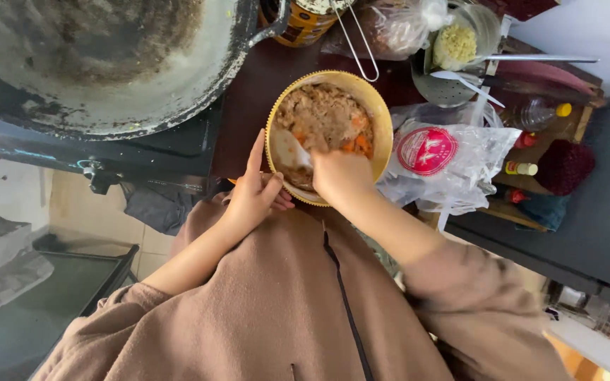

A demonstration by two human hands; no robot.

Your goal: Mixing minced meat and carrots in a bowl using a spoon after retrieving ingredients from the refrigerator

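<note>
brown sleeves point(298, 310) are filling the bottom of my view, closest to the lens. going down in size: the big wok point(107, 63) is sitting upper left on the dark stove point(178, 152), just beside the yellow bowl point(383, 120), which is resting on the dark counter between the wok and a crinkled plastic bag point(453, 162). left hand point(252, 194) is lying flat against the bowl's near-left rim, fingers nearly straight, steadying rather than gripping. right hand point(340, 175) is curling closed around a white spoon point(287, 148) that is dipping into the rice mix point(326, 116). i am judging that the bowl could be tipping toward me if the spoon presses hard, since it is sitting near the counter edge. food could also be spilling over the low rim onto the sleeves.
</note>
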